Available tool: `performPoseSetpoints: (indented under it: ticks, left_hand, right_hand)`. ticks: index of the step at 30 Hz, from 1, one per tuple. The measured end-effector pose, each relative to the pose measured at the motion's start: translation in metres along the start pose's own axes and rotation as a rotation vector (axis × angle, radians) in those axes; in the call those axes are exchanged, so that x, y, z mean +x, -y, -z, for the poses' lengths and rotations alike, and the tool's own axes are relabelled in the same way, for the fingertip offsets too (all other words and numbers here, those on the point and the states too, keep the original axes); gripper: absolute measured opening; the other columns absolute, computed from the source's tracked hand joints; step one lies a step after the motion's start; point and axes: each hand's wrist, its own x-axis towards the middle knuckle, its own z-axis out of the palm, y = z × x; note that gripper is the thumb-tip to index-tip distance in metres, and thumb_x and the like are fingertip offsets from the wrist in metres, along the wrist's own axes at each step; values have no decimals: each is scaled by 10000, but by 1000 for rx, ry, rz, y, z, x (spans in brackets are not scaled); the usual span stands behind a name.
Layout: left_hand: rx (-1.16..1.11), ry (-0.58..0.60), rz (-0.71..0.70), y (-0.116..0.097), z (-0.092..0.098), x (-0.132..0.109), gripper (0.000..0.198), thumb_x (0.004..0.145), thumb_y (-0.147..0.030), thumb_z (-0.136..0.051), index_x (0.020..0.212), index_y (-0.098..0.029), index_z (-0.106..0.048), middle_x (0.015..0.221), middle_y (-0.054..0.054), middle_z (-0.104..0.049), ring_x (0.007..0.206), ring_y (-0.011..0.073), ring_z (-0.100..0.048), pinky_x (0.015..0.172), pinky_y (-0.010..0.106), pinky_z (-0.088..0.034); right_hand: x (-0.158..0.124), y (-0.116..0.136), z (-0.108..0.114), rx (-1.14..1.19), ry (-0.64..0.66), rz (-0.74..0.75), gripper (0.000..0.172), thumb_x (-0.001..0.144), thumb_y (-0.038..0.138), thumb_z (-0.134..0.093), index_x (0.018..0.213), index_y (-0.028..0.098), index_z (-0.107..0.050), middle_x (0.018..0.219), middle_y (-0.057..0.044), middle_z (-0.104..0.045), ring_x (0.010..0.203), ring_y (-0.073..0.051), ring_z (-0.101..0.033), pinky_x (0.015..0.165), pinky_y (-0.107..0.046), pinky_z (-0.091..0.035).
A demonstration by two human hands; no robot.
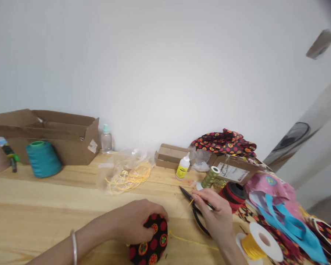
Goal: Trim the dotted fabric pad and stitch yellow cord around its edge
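My left hand (142,224) is closed on a padded-looking piece of black fabric (154,241) with red and orange round motifs, thumb on top and fingers around its upper edge. Between thumb and fingertips, my right hand (213,215) pinches a thin yellow cord (191,202), its short end showing below the fingers. Another stretch of yellow cord runs over the table from the fabric's right edge toward my right wrist. Black-handled scissors (197,217) lie under and beside my right hand, partly hidden by it.
Behind my hands are a glue bottle (182,167), a plastic bag with yellow cord (127,176) and an olive thread spool (210,176). At right are a yellow cord spool (266,241) and blue ribbon (295,224). A cardboard box (68,147) and teal thread cone (42,160) stand left.
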Motion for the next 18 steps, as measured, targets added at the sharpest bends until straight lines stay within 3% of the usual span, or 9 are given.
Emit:
performPoseSetpoints:
  ticks: [4,7,9,11,13,15,18]
  left_hand:
    - [161,17,-7,-9,-8,19,227,600,-278,-561,805,-265,-658,719,-12,-677,606,176,-590,498,212,-411]
    - [241,-22,-15,-17,-25,34,341,546,-519,-590,693,-222,-672,648,13,-666,552,186,-572,461,231,-381]
    - [263,-29,-26,-22,-38,41,378,531,-559,-589,640,-205,-664,618,21,-661,557,194,-568,503,255,-400]
    - [283,-16,-76,-27,-51,46,276,566,-470,-615,610,-200,-652,589,11,-652,559,183,-567,669,325,-418]
    - [284,8,-149,-30,-59,47,129,625,-325,-598,612,-205,-642,593,-8,-644,562,157,-566,852,411,-325]
    - [259,39,-211,-29,-63,45,101,665,-217,-542,633,-218,-638,640,-19,-642,592,140,-570,934,437,-222]
    - [224,91,-241,-24,-59,40,145,683,-168,-508,655,-235,-633,718,-23,-639,678,142,-570,956,404,-193]
  right_hand:
    - [7,2,20,-55,-11,-51,128,736,204,-551,695,175,-668,597,-18,-610,525,-123,-542,482,-214,-421]
    - [6,5,28,-58,9,-102,149,737,224,-548,676,163,-669,559,-10,-590,485,-112,-516,441,-205,-397]
    - [5,7,31,-54,0,-116,154,737,230,-548,666,161,-665,554,-8,-588,486,-112,-512,444,-205,-396]
    - [5,9,35,-59,-16,-123,152,736,233,-550,663,162,-662,566,-9,-596,502,-114,-519,462,-208,-404]
    - [5,7,43,-87,-37,-139,161,739,246,-547,664,160,-660,573,-12,-597,512,-117,-521,469,-212,-406]
    - [6,3,57,-133,-23,-189,198,753,275,-523,673,157,-660,573,-19,-593,514,-122,-521,461,-216,-406]
    - [0,-6,90,-230,207,-256,212,729,319,-538,827,176,-660,737,-54,-633,649,-163,-569,555,-253,-452]
